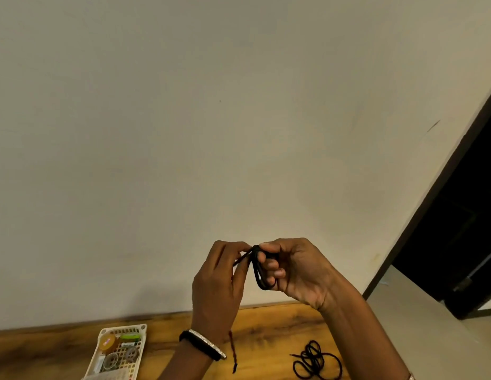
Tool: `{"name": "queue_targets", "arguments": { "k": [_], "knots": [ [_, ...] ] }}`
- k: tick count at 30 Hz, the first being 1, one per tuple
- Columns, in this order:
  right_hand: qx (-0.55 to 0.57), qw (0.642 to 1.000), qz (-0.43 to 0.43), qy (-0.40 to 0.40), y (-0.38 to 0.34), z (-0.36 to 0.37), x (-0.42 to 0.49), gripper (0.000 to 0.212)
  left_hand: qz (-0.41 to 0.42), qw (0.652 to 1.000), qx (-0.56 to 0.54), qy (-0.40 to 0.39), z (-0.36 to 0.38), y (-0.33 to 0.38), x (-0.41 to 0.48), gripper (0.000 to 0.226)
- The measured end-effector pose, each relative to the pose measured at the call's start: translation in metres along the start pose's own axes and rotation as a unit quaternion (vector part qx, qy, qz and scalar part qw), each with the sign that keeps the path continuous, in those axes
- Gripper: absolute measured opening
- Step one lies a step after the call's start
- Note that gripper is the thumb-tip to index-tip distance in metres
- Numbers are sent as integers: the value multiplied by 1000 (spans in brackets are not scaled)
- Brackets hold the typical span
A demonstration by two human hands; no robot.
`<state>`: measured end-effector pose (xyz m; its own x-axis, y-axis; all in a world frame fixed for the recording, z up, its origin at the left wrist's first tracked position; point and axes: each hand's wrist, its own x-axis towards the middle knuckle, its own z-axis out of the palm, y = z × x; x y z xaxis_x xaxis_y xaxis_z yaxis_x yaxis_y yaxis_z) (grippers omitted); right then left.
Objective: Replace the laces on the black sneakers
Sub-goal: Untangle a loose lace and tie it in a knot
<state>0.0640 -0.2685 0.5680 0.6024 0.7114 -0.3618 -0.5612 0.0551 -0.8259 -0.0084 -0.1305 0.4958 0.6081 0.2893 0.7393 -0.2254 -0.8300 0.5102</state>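
Observation:
Both hands are raised in front of the wall, above the table. My right hand (296,270) grips a coiled bundle of black lace (258,272), its fingers curled round the loops. My left hand (219,281) pinches the lace's end at the top of the bundle between thumb and fingertips. A second black lace (315,362) lies loose and tangled on the wooden table (266,325) below my right forearm. No sneakers are in view.
A cream plastic basket (141,329) with small jars and tins stands at the table's left, near the bottom edge. The table butts against a plain wall. A dark doorway (463,229) opens at the right.

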Motion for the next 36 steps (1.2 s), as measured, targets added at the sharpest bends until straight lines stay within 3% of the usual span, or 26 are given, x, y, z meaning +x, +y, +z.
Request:
{"name": "queue_targets", "arguments": {
  "k": [5, 10, 14, 17, 19, 21, 23, 25, 26, 28, 31, 32, 34, 36],
  "knots": [
    [37, 999, -7, -9, 2, 2, -2, 25, 41, 995, 91, 15, -1, -5, -3, 27],
    [111, 990, -89, 4, 5, 8, 0, 22, -79, 993, -41, -84, -2, 3, 1, 20],
    [123, 964, -228, 53, 12, 13, 8, 29, -228, 928, -218, -199, -7, 15, 0, 29],
    [119, 935, -318, 104, 16, 15, 14, 30, -256, 880, -280, -285, -13, 19, 2, 35],
    [29, 911, -377, 161, 19, 13, 17, 25, -267, 856, -312, -313, -19, 22, 5, 37],
    [-124, 867, -427, 226, 24, 5, 21, 21, -282, 841, -336, -317, -26, 24, 8, 38],
    [-325, 763, -492, 265, 34, -6, 27, 19, -311, 824, -370, -296, -33, 25, 14, 38],
    [-476, 652, -539, 240, 46, -17, 32, 18, -348, 798, -421, -255, -38, 22, 20, 37],
    [-514, 632, -541, 210, 52, -19, 32, 18, -367, 782, -447, -232, -41, 18, 24, 36],
    [-552, 634, -518, 157, 60, -20, 29, 19, -397, 743, -500, -200, -45, 13, 31, 33],
    [-587, 638, -478, 139, 65, -20, 26, 13, -431, 688, -558, -168, -51, 7, 41, 30],
    [-576, 657, -467, 135, 65, -19, 25, 13, -439, 678, -568, -156, -52, 5, 43, 29],
    [-498, 745, -428, 116, 61, -17, 18, 21, -439, 676, -576, -136, -54, -2, 47, 30],
    [-364, 856, -362, 61, 52, -12, 7, 22, -424, 709, -546, -138, -55, -7, 49, 31]
  ]
}}
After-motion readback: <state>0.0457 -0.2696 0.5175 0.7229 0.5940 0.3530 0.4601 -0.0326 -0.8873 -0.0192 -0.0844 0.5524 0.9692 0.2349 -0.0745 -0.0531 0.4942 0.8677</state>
